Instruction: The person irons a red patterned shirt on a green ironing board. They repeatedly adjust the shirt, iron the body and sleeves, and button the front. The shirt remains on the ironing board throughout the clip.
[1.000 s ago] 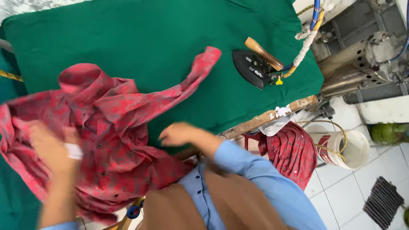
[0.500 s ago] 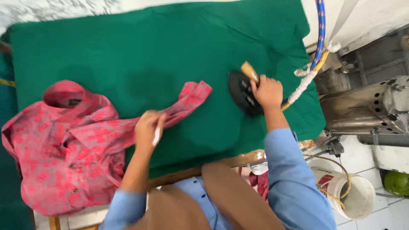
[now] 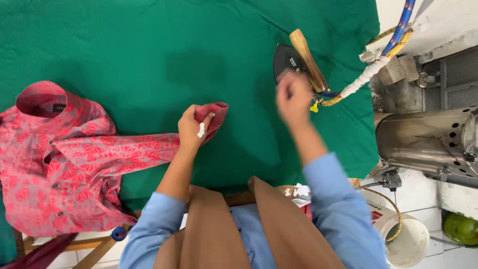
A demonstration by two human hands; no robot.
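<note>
A red patterned shirt (image 3: 64,164) lies on the left of the green ironing table (image 3: 149,50), one sleeve stretched out to the right. My left hand (image 3: 191,129) grips that sleeve near its cuff (image 3: 217,110) and has a white wrap on one finger. My right hand (image 3: 294,97) is blurred, just below a black iron (image 3: 285,59) with a wooden handle (image 3: 308,57). It hovers close to the handle's near end, and I cannot tell whether it touches it.
A wrapped hose (image 3: 371,74) runs from the iron up to the right. Beyond the table's right edge sit a metal cylinder (image 3: 428,139), a white bucket (image 3: 406,241) and a green round object (image 3: 460,228) on a tiled floor.
The sleeve has been pulled out straighter to the right under my left hand. My right hand reached the iron's handle half a second ago and has since drawn back slightly towards me.
</note>
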